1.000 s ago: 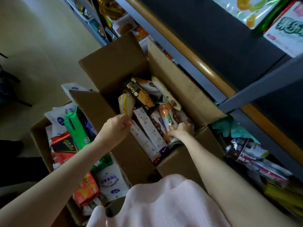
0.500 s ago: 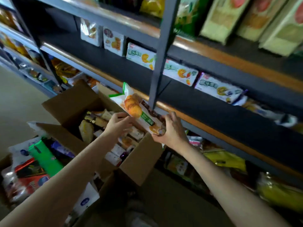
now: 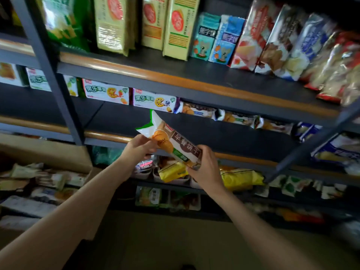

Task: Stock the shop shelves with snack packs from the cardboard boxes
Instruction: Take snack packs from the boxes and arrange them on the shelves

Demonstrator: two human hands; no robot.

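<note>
The long white biscuit pack with a brown label and green end [image 3: 171,142] is held up in front of the dark middle shelf [image 3: 224,133], tilted with its crimped end up to the left. The left hand [image 3: 139,147] pinches its upper left part; the right hand [image 3: 204,166] grips its lower right end. Half a second ago it was lower, just above the cardboard box, which has since left view.

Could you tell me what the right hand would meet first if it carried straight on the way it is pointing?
Probably the bare dark middle shelf beyond the biscuit pack that the right hand holds; the packs at its back look farther off, though depth is unclear.
</note>
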